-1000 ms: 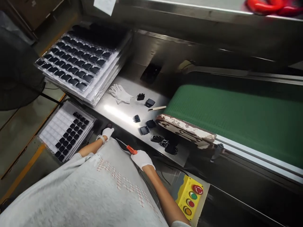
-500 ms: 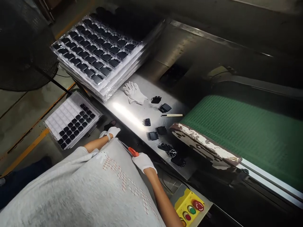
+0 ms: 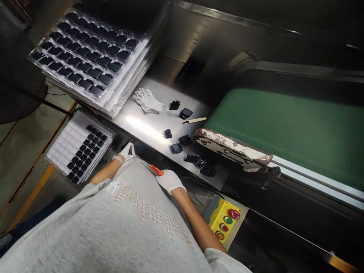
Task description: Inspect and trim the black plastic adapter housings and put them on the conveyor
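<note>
My right hand (image 3: 171, 181), in a white glove, is wrapped round the orange handle of a hand tool (image 3: 157, 170). A thin metal end of this tool points left toward my other hand; its exact kind is not clear. My left hand (image 3: 126, 151), also gloved, is closed in a pinch just in front of my grey top. A dark patch shows between its thumb and fingers, too small to make out. Nearest to the left hand is a tray of small black parts (image 3: 85, 154), low on the left. Several loose black parts (image 3: 176, 148) lie on the metal table (image 3: 159, 161).
A tall stack of clear trays (image 3: 113, 94) filled with black parts stands at the table's far left. White gloves (image 3: 148, 101) and a slim pale-handled tool (image 3: 194, 120) lie on the table. A green conveyor belt (image 3: 284, 136) runs right, above a yellow button box (image 3: 224, 222).
The camera view has shifted, so the table and trays appear further left and higher. My left hand has turned, showing its pinching thumb and fingers. The right hand keeps hold of the orange-handled tool.
</note>
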Demonstrator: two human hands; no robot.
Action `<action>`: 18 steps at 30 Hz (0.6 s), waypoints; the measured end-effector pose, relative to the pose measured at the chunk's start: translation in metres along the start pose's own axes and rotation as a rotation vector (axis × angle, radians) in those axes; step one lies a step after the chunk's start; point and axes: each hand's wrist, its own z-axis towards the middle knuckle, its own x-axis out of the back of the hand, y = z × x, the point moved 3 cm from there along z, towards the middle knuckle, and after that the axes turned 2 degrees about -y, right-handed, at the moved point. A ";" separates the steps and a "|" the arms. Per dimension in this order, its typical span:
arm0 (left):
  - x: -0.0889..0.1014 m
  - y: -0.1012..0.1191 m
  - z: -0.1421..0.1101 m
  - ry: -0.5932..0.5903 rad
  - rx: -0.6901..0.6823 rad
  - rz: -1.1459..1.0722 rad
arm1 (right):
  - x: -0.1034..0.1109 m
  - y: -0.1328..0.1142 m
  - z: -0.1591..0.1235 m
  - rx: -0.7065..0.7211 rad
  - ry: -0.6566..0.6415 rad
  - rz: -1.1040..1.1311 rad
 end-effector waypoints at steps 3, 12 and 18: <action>-0.007 0.001 0.004 0.011 0.007 0.058 | 0.003 -0.003 -0.004 -0.007 0.049 0.003; -0.015 0.003 0.006 0.032 -0.022 0.263 | 0.005 -0.012 -0.007 -0.023 0.064 -0.010; -0.017 0.000 0.004 -0.055 0.023 0.301 | 0.005 -0.011 -0.006 -0.006 0.033 0.003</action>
